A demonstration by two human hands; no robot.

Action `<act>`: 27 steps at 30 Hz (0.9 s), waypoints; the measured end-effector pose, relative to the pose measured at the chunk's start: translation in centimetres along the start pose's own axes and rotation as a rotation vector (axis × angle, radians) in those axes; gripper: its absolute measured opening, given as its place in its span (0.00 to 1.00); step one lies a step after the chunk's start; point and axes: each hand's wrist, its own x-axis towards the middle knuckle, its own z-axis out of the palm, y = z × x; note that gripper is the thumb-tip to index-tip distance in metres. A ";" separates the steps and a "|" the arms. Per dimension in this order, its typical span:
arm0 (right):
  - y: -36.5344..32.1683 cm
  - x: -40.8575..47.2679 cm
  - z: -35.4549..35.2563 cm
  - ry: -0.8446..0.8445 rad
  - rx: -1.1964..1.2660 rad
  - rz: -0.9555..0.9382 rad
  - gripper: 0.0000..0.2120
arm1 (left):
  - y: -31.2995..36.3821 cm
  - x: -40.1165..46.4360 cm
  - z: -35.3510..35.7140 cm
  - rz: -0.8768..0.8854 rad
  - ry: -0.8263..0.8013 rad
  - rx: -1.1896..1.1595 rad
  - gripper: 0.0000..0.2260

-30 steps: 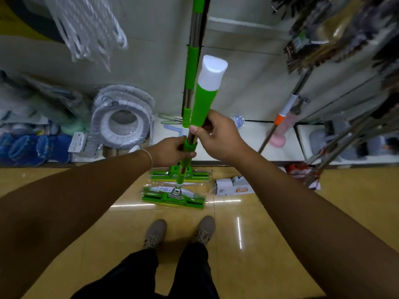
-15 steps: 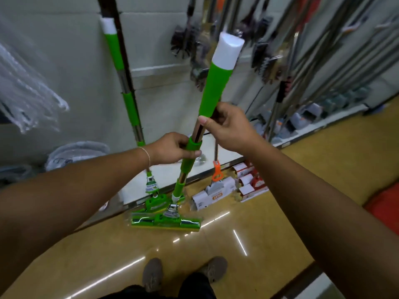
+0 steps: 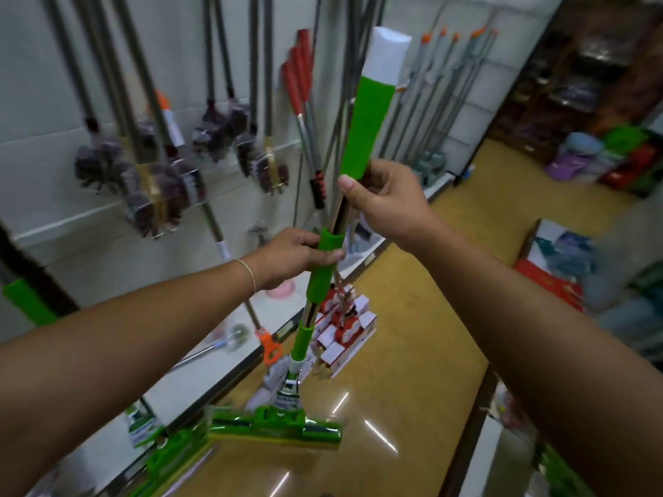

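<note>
I hold a green mop (image 3: 364, 130) upright in front of me, its white-capped handle at the top. My right hand (image 3: 385, 200) grips the metal shaft just below the long green grip. Lower down, my left hand (image 3: 297, 254) wraps around the green collar on the shaft. The mop's green head (image 3: 276, 426), still in clear wrapping, hangs just above the shiny yellow floor (image 3: 394, 371).
Brushes and long-handled mops (image 3: 161, 181) hang on the white wall at left. A second green mop head (image 3: 172, 457) lies at the wall's base, with red-and-white boxes (image 3: 344, 328) stacked beside it. Shelves with goods (image 3: 592, 156) stand at right.
My view has swung right along the aisle, bringing more hanging brushes and the far shelves into sight. Both hands keep the same grip on the mop, which stays upright.
</note>
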 end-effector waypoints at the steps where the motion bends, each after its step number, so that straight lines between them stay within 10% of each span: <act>1: 0.4 0.4 -1.9 0.036 -0.003 -0.005 0.11 | 1.1 1.5 1.2 0.015 -0.026 0.004 0.01; 27: 13.3 13.1 -35.7 0.595 -0.253 0.085 0.07 | 17.8 35.9 26.3 0.290 -0.445 0.113 0.05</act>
